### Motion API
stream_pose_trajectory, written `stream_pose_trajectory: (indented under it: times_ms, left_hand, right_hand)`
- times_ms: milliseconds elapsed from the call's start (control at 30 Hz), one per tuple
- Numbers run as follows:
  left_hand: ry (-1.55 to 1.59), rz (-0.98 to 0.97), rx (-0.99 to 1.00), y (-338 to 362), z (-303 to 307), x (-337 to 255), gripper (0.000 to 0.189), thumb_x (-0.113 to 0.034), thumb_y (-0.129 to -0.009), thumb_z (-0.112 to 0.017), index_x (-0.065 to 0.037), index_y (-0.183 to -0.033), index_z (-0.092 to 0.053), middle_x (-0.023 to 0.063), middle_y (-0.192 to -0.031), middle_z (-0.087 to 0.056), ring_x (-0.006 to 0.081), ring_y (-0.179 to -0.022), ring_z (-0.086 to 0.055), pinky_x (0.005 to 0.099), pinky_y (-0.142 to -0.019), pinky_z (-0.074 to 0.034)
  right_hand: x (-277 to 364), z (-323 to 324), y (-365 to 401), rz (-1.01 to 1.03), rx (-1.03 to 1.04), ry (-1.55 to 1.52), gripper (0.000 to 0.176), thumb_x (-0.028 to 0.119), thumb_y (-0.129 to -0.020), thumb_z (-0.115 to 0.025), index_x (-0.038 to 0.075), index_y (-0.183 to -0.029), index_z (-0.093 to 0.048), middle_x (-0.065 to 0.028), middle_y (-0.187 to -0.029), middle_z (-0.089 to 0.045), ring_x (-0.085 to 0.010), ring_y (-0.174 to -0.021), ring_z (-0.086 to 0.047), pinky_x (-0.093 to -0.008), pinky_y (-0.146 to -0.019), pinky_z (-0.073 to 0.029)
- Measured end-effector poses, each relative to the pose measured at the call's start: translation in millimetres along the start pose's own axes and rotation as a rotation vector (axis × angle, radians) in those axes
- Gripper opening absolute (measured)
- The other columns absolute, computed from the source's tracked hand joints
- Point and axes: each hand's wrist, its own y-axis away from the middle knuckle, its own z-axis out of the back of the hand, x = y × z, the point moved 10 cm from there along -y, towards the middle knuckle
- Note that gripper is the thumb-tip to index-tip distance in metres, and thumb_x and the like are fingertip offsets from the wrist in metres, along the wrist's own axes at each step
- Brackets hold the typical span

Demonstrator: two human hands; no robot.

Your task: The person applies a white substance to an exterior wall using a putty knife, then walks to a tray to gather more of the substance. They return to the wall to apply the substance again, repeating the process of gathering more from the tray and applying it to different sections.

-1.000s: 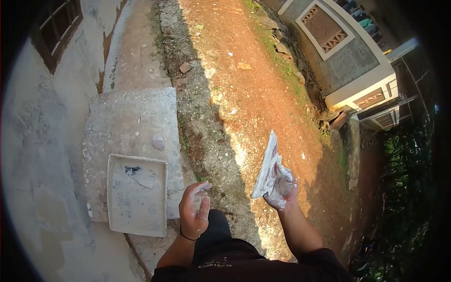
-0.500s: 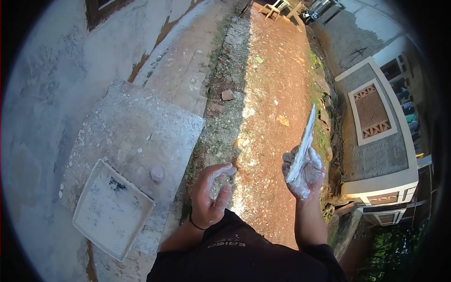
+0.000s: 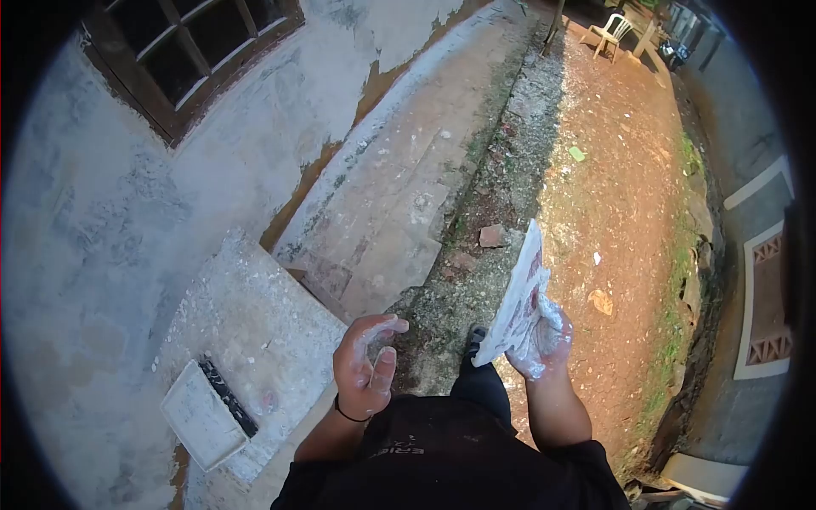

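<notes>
My left hand (image 3: 365, 361) is raised beside the board with its fingers curved and apart, holding nothing. White paste coats its fingertips, and a dark band circles the wrist. My right hand (image 3: 544, 340), smeared with white paste, grips a flat white-coated plate (image 3: 516, 293) that stands tilted, its pointed end up. On the whitish board (image 3: 255, 297) at the lower left lies a shallow white tray (image 3: 200, 425). A dark strip (image 3: 227, 397) shows along the tray's right edge.
A patchy plastered wall (image 3: 246, 144) with a wooden-framed window (image 3: 183, 55) rises at the left. A concrete ledge (image 3: 391, 187) runs along it. A brick piece (image 3: 491, 236) lies on the gravel. A pale chair (image 3: 610, 36) stands far ahead, and another wall is at the right.
The view has swung left, bringing the window in. The plate in my right hand has turned and shows more of its flat face. My left hand stays curved and empty.
</notes>
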Motion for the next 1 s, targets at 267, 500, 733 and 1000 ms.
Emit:
stream_pose_trajectory:
  times_ms: [267, 500, 733, 1000]
  left_hand:
    - [-0.24, 0.023, -0.166, -138, -70, -1, 0.03, -0.015, -0.087, -0.054, 0.005, -0.11, -0.052, 0.0159, -0.098, -0.061, 0.0242, -0.092, -0.059, 0.0335, -0.083, -0.045]
    - [-0.133, 0.089, -0.395, -235, -14, 71, 0.03, -0.016, -0.092, -0.049, 0.004, -0.114, -0.049, 0.0135, -0.101, -0.059, 0.0208, -0.095, -0.057, 0.0321, -0.085, -0.044]
    - [-0.09, 0.107, -0.305, -428, 70, 79, 0.029, -0.012, -0.09, -0.049, 0.004, -0.114, -0.05, 0.0147, -0.098, -0.06, 0.0196, -0.093, -0.057, 0.0302, -0.083, -0.043]
    - [-0.215, 0.04, -0.157, -585, 114, 60, 0.035, -0.023, -0.09, -0.05, 0.003, -0.112, -0.052, 0.0151, -0.099, -0.06, 0.0223, -0.092, -0.058, 0.0321, -0.08, -0.043]
  right_hand:
    - [106, -29, -173, -0.208, -0.013, 0.203, 0.041, 0.016, -0.087, -0.048, 0.002, -0.125, -0.046, -0.0138, -0.121, -0.055, -0.0287, -0.108, -0.056, -0.0459, -0.094, -0.044]
    - [75, -46, -325, -0.363, -0.047, 0.428, 0.043, 0.017, -0.087, -0.055, 0.001, -0.125, -0.045, -0.0115, -0.116, -0.057, -0.0262, -0.103, -0.058, -0.0426, -0.087, -0.048]
    - [52, -89, -484, -0.331, -0.221, 0.48, 0.032, 0.007, -0.084, -0.055, -0.002, -0.115, -0.053, -0.0132, -0.105, -0.062, -0.0249, -0.091, -0.064, -0.0369, -0.081, -0.052]
    - [55, -162, -600, -0.246, -0.277, 0.493, 0.028, 0.011, -0.083, -0.061, 0.001, -0.109, -0.057, -0.0123, -0.103, -0.063, -0.026, -0.091, -0.063, -0.04, -0.079, -0.053]
